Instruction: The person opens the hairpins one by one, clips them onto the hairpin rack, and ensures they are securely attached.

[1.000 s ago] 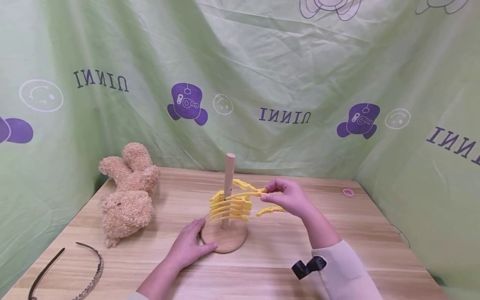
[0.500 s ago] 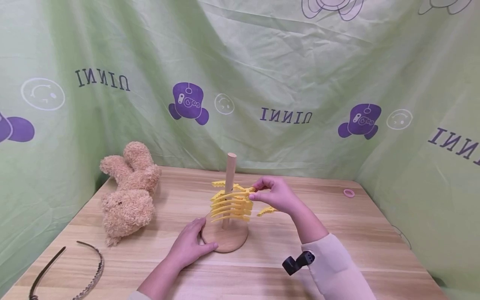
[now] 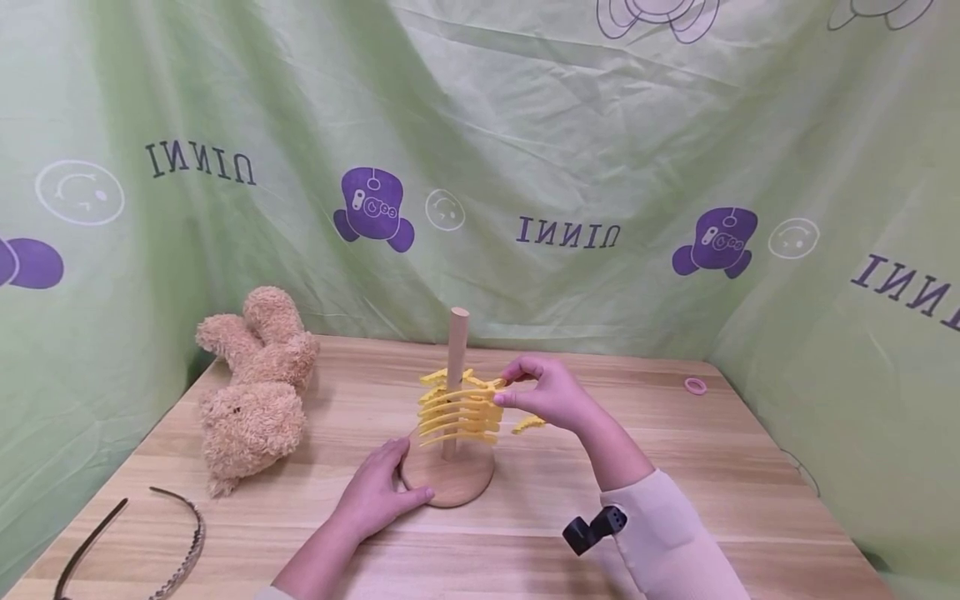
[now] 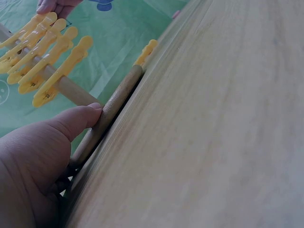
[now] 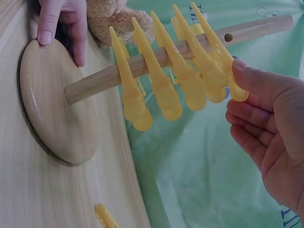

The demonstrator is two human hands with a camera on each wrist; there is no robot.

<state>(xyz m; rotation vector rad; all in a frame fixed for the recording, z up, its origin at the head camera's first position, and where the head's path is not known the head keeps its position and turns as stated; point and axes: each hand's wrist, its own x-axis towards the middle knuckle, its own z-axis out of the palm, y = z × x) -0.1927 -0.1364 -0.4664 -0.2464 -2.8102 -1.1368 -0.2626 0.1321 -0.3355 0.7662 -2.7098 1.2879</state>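
A wooden stand with a round base and an upright post stands mid-table. Several yellow alligator hair clips sit stacked along the post, their jaws around it. My right hand pinches the tail of the topmost hair clip between thumb and fingers; its arms lie on either side of the post. My left hand holds the base by its left rim, thumb on the near edge and fingers around the far side. Another yellow hair clip lies on the table, right of the stand.
At the left lies a tan plush toy, with a dark headband nearer the front. A pink ring-shaped band is at the far right. Green printed cloth hangs around the table's back and sides.
My right hand has moved left and slightly down, bringing the open hair clip from beside the post to around it; the clip's arms have since drawn closer together. My left hand stays on the base.
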